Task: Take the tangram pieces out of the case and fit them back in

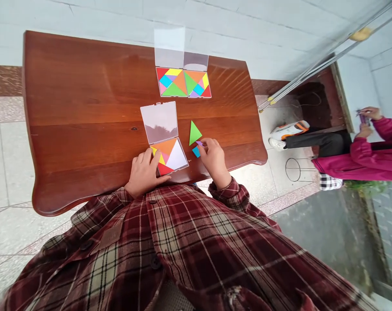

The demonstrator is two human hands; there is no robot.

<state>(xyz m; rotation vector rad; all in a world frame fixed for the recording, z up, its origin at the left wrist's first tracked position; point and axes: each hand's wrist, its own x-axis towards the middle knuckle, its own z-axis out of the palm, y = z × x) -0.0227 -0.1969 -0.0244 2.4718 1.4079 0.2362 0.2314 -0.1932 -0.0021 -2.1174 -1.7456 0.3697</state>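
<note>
An open tangram case (168, 156) lies near the front edge of the wooden table (85, 108), its clear lid (159, 122) folded back. Orange, yellow, pink and red pieces sit in it, and part of its white floor is bare. My left hand (145, 172) rests on the case's left front corner, fingers curled over the edge. My right hand (213, 159) pinches a small purple piece (199, 143) just right of the case. A green triangle (194, 132) and a blue square piece (196, 151) lie loose on the table beside that hand.
Two more tangram cases (183, 82), full of coloured pieces with lids raised, stand at the table's far edge. To the right, off the table, a person in a pink sleeve (361, 160) sits holding a phone. Metal rods (312, 71) lean against the wall.
</note>
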